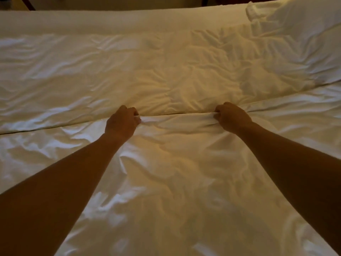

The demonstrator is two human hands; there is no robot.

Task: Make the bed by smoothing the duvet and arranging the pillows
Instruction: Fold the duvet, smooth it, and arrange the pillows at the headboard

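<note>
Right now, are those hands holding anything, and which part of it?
Yes. Both the left hand and the right hand grip the white duvet along its edge, the fabric bunched in the curled fingers.

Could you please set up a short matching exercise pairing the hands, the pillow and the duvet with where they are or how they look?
Things:
1. left hand
2. right hand
3. pillow
4. duvet

States:
A. lies at the far right corner
B. wrinkled, spread nearest the camera
C. grips the duvet's edge, on the right
D. grips the duvet's edge, on the left

Pairs: 1-D, 2-C, 3-A, 4-B
</note>
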